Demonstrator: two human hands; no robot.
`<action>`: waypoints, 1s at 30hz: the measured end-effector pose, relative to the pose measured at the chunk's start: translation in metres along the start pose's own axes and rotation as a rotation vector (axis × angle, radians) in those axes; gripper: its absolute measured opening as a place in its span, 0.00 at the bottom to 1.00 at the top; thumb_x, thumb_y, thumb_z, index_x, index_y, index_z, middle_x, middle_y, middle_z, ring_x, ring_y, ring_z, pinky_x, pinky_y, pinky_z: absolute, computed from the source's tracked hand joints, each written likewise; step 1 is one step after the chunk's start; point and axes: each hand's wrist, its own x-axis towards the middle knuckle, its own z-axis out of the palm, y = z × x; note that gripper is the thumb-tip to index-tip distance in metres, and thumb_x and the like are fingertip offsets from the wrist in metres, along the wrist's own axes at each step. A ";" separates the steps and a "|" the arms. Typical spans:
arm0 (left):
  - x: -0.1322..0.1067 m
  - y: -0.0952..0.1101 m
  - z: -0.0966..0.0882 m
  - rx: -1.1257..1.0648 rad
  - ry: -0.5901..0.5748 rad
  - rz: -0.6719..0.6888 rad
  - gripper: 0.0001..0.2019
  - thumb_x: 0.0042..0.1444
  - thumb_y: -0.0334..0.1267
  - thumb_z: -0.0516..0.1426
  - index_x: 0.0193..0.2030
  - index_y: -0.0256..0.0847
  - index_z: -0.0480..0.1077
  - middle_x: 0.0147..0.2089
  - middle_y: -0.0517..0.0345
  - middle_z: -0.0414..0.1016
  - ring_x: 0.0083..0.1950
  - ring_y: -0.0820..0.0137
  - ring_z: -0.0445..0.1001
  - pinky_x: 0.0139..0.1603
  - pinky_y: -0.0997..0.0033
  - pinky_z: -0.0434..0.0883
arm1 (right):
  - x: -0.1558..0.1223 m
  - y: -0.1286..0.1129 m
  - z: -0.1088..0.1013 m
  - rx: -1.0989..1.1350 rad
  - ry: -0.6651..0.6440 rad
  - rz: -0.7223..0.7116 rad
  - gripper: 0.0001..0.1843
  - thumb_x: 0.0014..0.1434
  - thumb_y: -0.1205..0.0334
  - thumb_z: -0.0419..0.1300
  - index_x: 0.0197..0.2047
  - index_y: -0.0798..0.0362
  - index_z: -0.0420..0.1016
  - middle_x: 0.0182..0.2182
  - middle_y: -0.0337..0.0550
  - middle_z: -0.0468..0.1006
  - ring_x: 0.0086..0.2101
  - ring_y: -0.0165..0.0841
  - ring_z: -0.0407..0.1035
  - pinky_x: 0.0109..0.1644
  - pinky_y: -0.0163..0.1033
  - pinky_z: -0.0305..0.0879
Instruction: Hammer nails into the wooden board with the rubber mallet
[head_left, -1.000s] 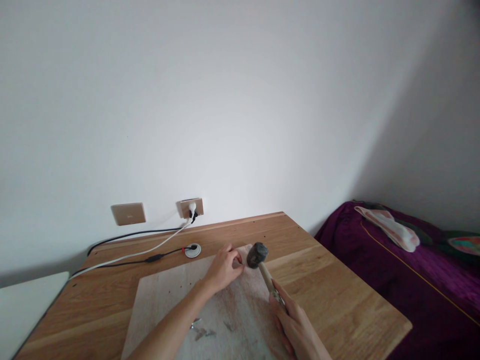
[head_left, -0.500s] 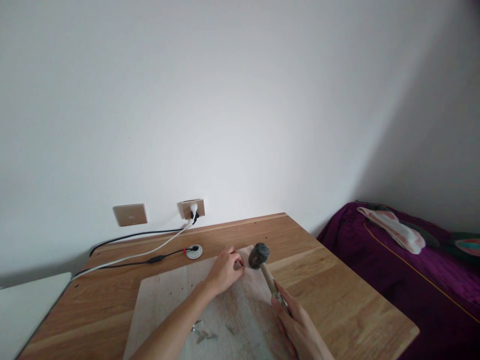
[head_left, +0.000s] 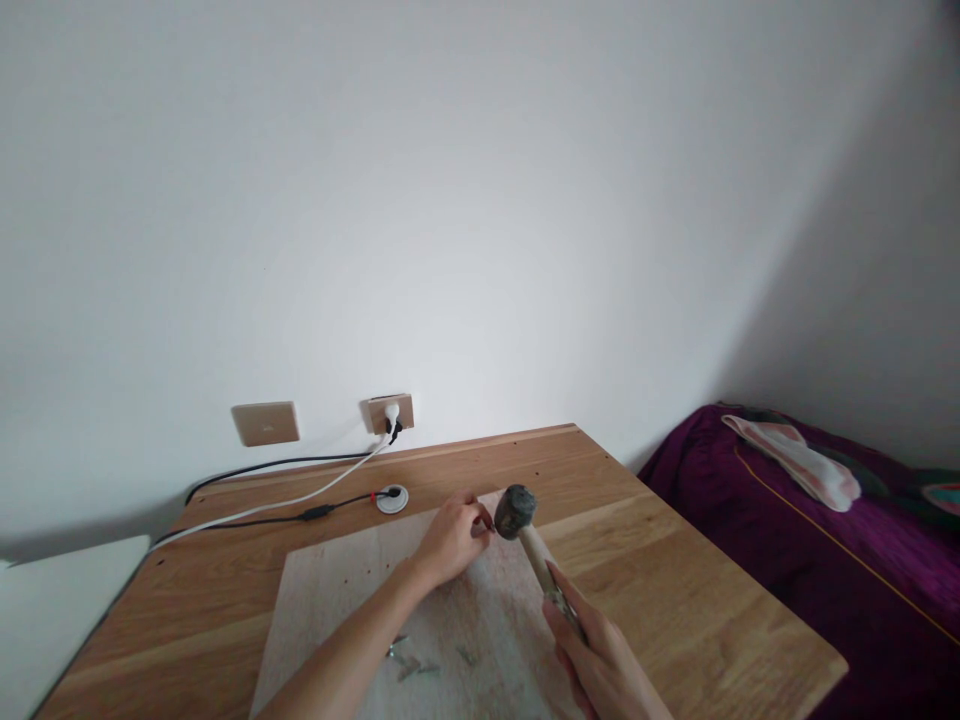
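My right hand [head_left: 592, 648] is wrapped round the wooden handle of a mallet [head_left: 517, 512] with a dark, rounded head. That head is beside the fingertips of my left hand [head_left: 455, 540], over the far right part of a pale wooden board [head_left: 319, 590]. The thumb and forefinger of my left hand are pinched together; whatever they hold is too small and too hidden to name. Several small metal pieces, perhaps nails or screws [head_left: 411, 668], lie on the board near my left forearm.
Under the board is a wooden table [head_left: 675, 590]. Cables [head_left: 315, 513] run along its back left to a wall socket [head_left: 391, 412] and a round grommet [head_left: 391, 499]. A white panel [head_left: 67, 600] stands at the left. Right of the table is a purple-covered bed [head_left: 750, 540] with a cloth [head_left: 795, 460].
The view has shifted slightly, so most things sit a little further right. The mallet head is now a touch closer to my left fingertips. Both hands keep their grips.
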 end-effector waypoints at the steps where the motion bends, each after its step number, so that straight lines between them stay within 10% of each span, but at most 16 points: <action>1: 0.000 0.000 0.000 -0.002 -0.001 0.002 0.08 0.54 0.27 0.63 0.38 0.40 0.83 0.44 0.50 0.80 0.45 0.61 0.79 0.51 0.66 0.72 | 0.000 0.000 0.000 0.009 0.008 -0.005 0.57 0.61 0.23 0.51 0.77 0.58 0.57 0.15 0.27 0.61 0.11 0.27 0.54 0.16 0.32 0.54; 21: 0.000 -0.001 0.000 -0.023 -0.010 -0.007 0.07 0.57 0.30 0.62 0.38 0.39 0.83 0.42 0.50 0.80 0.43 0.63 0.79 0.47 0.68 0.73 | -0.006 -0.010 -0.001 0.019 0.025 -0.023 0.53 0.65 0.27 0.49 0.77 0.59 0.56 0.18 0.26 0.59 0.14 0.25 0.49 0.15 0.31 0.43; 30: 0.000 0.001 -0.001 0.006 0.013 -0.053 0.04 0.54 0.32 0.67 0.37 0.38 0.83 0.42 0.50 0.79 0.45 0.60 0.78 0.50 0.66 0.72 | -0.002 -0.007 -0.006 0.016 0.038 -0.035 0.53 0.62 0.25 0.53 0.76 0.56 0.61 0.19 0.32 0.67 0.14 0.27 0.56 0.19 0.32 0.59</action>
